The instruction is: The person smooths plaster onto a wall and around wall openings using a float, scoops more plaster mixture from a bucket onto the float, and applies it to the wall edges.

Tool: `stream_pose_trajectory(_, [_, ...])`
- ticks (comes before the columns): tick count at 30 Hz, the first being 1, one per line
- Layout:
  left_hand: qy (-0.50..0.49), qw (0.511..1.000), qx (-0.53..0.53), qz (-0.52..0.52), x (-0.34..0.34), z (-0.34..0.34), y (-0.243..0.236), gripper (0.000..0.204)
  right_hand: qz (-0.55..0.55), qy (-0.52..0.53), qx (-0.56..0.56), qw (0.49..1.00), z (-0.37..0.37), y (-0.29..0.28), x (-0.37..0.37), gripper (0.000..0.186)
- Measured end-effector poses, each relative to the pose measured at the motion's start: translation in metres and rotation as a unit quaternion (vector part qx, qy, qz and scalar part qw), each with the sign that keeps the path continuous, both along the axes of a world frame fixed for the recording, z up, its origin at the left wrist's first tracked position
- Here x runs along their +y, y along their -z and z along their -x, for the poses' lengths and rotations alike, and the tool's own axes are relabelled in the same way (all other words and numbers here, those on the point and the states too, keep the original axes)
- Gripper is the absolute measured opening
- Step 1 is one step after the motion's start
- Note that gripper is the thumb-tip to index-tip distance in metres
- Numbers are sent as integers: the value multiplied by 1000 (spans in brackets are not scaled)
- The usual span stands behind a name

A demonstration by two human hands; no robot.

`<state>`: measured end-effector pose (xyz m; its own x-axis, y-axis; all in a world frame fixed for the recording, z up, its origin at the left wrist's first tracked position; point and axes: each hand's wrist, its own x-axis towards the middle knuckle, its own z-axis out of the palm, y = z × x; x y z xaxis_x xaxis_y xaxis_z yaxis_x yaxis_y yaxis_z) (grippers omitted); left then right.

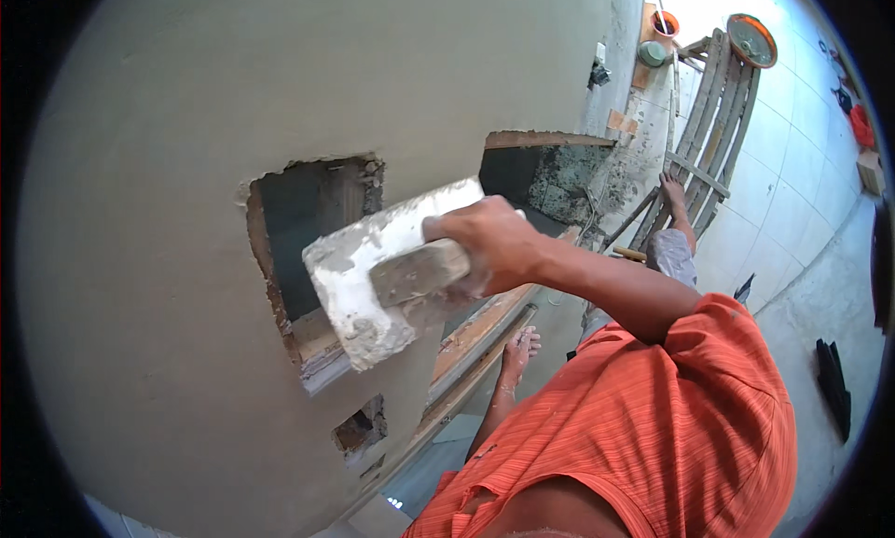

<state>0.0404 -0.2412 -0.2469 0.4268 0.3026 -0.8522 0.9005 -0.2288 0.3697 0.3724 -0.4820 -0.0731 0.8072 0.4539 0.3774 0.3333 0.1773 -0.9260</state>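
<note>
My right hand (489,244) is wrapped round the worn wooden handle (419,272) of a plastering float (345,249). The float is a thick white slab smeared with grey mortar, tilted in front of the wall. It overlaps the edge of a rough rectangular opening (303,230) in the smooth grey-beige plastered wall (158,212). From here I cannot tell whether its face touches the plaster. Lower down, my left hand (522,347) has its fingers apart and holds nothing, close to a long wooden plank (489,328) along the wall.
A smaller hole (361,431) lies below the first opening, and a larger recess (559,174) to its right. At the upper right stand a slatted wooden bench (713,118) with a foot on it, an orange-rimmed basin (751,41), an orange bucket (665,23) and a green container (652,53).
</note>
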Motion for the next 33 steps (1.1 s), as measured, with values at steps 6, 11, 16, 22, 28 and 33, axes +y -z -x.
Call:
stream_pose_trajectory(6, [-17,999,-28,1,-10,-13,-1,39,-22,156,-43,987,-36,-19,-15,50])
stream_pose_trajectory(11, [-15,999,-26,24,-13,-9,2,39,-31,158,-78,984,-34,-16,-18,49])
stream_pose_trajectory(16, [-3,999,23,26,-8,-6,10,39,-21,63,-4,998,9,40,-22,51])
stream_pose_trajectory(22, [21,999,37,31,1,-20,18,40,85,75,21,993,42,116,-53,47])
stream_pose_trajectory(28, [26,999,-23,10,-15,-71,5,40,152,117,6,981,29,147,-79,50])
stream_pose_trajectory(33, [104,986,-116,58,21,-61,27,31,241,143,55,958,35,162,-102,47])
